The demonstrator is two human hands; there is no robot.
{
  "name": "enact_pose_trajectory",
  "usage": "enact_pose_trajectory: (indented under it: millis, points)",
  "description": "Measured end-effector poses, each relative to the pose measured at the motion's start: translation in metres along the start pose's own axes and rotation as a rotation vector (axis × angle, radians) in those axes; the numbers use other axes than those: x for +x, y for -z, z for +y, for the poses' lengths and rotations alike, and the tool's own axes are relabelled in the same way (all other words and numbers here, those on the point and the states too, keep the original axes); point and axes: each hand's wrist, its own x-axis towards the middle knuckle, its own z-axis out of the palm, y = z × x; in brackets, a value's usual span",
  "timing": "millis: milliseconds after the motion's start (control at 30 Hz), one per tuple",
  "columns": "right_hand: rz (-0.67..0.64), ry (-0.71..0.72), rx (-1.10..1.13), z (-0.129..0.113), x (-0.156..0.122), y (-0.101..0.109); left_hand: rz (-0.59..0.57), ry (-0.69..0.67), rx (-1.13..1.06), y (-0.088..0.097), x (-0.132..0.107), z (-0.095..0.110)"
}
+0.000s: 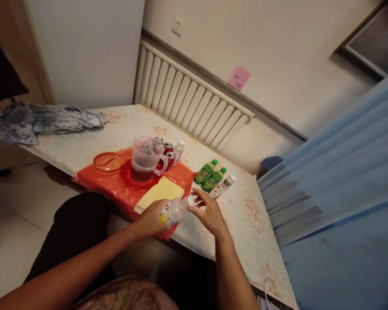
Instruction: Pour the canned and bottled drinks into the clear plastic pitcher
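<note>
Holding up a clear jug, the big table with the flowery cover is spreading out all around it. A blue curtain is hanging far to the right of the jug. Behind the jug, a white heater is running along the wall. A shiny red bag is lying flat under and around the jug. A crumpled blue-and-white cloth is resting to the jug's left, farther off.

Yellow paper is lying in front of the jug, and a wavy red plate is sitting right under it. The left hand, in front of the jug, is gripping a bottle, its fingers wrapping around the label. The right hand, to the jug's front right, is curving beside the bottle's white cap. Its fingers are standing apart, and I cannot tell if the thumb is touching the cap.

A round orange dish or lid is lying just left of the jug. Two green bottles and one clear bottle are sitting to its right. Red cans and a small bottle are crowding close behind its handle.
</note>
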Motion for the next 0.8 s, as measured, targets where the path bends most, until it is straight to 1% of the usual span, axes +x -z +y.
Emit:
enact_pose_trajectory:
  millis: [67,133,200,300,433,500,533,600,667,800]
  points:
    - [-0.048,0.027,0.141,0.003,0.001,0.004,-0.007,0.007,-0.010,0.000,0.000,0.001]
    - [-0.081,0.043,0.217,0.004,0.001,0.006,-0.006,0.007,-0.029,-0.001,0.000,0.001]
    - [-0.055,0.039,0.239,0.004,0.002,0.003,0.000,0.003,-0.053,-0.002,0.001,0.001]
    - [0.068,0.001,0.196,0.002,0.003,-0.008,-0.008,0.006,-0.091,-0.005,0.002,0.001]
    - [0.275,-0.051,0.006,-0.002,0.003,-0.023,-0.021,0.012,-0.125,-0.004,0.004,0.004]
    - [0.324,-0.073,-0.048,-0.001,0.002,-0.026,-0.033,0.024,-0.142,-0.002,0.005,0.007]
    - [0.330,-0.081,-0.038,0.000,0.002,-0.027,-0.042,0.033,-0.152,-0.001,0.005,0.008]
    - [0.319,-0.090,0.056,0.006,0.001,-0.027,-0.051,0.050,-0.189,0.003,0.007,0.010]
    - [0.291,-0.106,0.212,0.015,-0.001,-0.029,-0.040,0.043,-0.243,0.005,0.010,0.010]
    - [0.182,-0.213,0.496,0.034,-0.010,-0.042,-0.027,0.021,-0.366,0.007,0.019,0.006]
